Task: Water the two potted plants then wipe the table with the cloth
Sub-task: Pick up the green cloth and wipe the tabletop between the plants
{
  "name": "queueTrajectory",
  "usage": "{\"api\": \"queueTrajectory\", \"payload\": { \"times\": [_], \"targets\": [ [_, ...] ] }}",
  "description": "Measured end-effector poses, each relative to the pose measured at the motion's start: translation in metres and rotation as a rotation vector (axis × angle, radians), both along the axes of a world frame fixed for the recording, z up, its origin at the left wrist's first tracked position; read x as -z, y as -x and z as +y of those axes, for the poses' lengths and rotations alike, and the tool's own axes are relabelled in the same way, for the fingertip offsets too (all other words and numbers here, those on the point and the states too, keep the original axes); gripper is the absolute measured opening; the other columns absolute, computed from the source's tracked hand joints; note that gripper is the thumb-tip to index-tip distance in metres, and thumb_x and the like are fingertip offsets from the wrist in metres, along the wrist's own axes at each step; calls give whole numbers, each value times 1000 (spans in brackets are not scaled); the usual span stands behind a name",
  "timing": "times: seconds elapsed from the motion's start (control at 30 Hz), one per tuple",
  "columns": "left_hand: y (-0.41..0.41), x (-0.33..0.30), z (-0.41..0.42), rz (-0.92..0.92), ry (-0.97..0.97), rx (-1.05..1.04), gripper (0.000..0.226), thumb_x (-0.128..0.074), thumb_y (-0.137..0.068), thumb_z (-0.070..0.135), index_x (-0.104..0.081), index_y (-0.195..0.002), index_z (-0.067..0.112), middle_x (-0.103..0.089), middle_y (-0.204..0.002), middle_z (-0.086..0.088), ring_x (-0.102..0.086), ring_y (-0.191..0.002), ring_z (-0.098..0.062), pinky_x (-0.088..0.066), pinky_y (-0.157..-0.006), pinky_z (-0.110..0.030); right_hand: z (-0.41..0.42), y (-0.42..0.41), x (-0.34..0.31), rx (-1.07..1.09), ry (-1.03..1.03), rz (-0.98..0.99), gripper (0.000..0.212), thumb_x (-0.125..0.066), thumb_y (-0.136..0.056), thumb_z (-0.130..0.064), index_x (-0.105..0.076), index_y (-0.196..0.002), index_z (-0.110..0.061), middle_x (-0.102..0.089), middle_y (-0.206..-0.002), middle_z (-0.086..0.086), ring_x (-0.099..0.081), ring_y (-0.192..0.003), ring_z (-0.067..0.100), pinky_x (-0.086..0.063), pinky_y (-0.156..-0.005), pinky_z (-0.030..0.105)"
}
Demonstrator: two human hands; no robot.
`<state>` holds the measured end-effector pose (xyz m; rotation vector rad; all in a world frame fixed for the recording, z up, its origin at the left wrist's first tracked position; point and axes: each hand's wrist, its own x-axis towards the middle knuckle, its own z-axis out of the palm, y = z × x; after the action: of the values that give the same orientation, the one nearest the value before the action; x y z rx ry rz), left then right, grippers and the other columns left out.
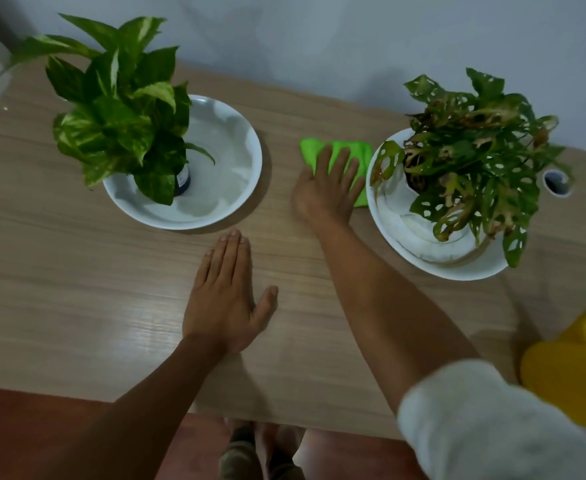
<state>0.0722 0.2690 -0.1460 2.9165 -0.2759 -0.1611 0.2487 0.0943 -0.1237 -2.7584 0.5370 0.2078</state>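
Note:
A bright green cloth (357,150) lies on the wooden table (77,278) between the two plants. My right hand (326,188) presses flat on the cloth with fingers spread. My left hand (224,299) rests palm down on the bare table nearer to me, holding nothing. The left potted plant (118,109) has variegated green leaves and stands in a white dish (236,181). On the right, a potted plant (471,161) with holed, partly brown leaves stands in another white dish (395,237). A yellow watering can (568,372) sits at the table's right front edge.
A grey wall (319,36) runs along the table's far edge. A round cable hole (556,181) sits behind the right plant. The table's front edge (146,400) borders a reddish floor, where my feet (260,452) show.

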Motion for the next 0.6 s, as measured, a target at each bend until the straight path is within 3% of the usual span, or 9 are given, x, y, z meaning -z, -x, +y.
{"api": "queueTrajectory", "payload": {
  "times": [0.07,0.13,0.23,0.33,0.47,0.6],
  "targets": [
    [-2,4,1,-19,-17,-2,92,-24,-104,68,-6,-167,4,-1,-177,-14,5,-164,-23,-12,-133,-49,6,-39,-3,-19,-8,14,64,-23,-107,-43,-5,-167,-28,6,-175,6,8,-160,31,6,-126,55],
    [-4,8,2,-28,-19,-7,92,-25,-104,69,-7,-167,4,-3,-177,-14,4,-164,-23,-11,-133,-48,13,-54,-1,-191,5,15,63,-23,-107,-45,-7,-166,-31,3,-175,3,6,-160,31,5,-126,56],
    [-3,6,2,-16,-16,3,92,-26,-104,69,-8,-167,4,-3,-177,-14,3,-164,-23,-11,-133,-48,14,-9,4,-402,32,-58,62,-28,-105,-46,-16,-165,-33,-8,-175,2,-4,-160,31,0,-127,55],
    [-3,-2,-2,14,-2,-3,92,-25,-104,69,-8,-167,5,-3,-177,-14,4,-164,-23,-10,-133,-48,-9,51,11,-333,62,-70,63,-21,-104,-48,-13,-165,-34,-6,-175,1,-2,-160,28,3,-128,51],
    [-5,-6,1,33,-12,-6,92,-24,-103,69,-5,-167,5,0,-177,-13,7,-164,-23,-7,-133,-47,-18,20,4,-168,16,54,64,-16,-105,-47,-1,-165,-33,10,-175,1,11,-160,28,8,-126,55],
    [-4,-7,1,27,-15,-2,92,-24,-104,68,-7,-167,4,-1,-177,-15,6,-164,-24,-8,-133,-48,-2,28,1,-418,38,6,64,-22,-105,-47,-7,-166,-34,1,-175,0,5,-160,30,5,-127,55]
  ]
}}
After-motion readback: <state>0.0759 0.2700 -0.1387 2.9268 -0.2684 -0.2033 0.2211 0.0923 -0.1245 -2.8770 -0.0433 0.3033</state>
